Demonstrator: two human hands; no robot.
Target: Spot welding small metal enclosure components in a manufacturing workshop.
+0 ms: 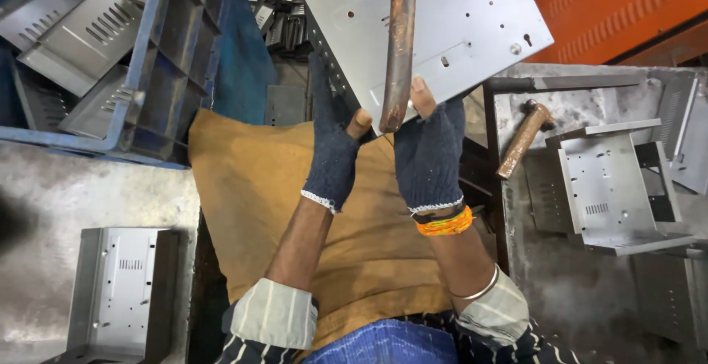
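Item in hand: a bent sheet-metal panel, grey, punched with small holes and slots, held up above the lap over a tan cloth. Its long axis runs from lower left to upper right, the flat face turned toward the camera and one folded side wall showing along the left edge.

Left hand, in a dark fingerless knit glove, is closed around the panel's lower left corner, fingers behind the side wall, thumb on the front. Right hand, gloved alike, pinches the lower edge, thumb pressed on the face. A rusty pipe stands near upright across the panel's front, its lower end between the two thumbs; which hand bears it cannot be told.

Judgement: a two-point hold near one corner leaves the far end unsupported; a firm thumb press and level wrists would keep the panel from swinging.

Surroundings: a hammer lies on the grey bench to the right beside further bent panels; a blue crate of similar parts stands at left
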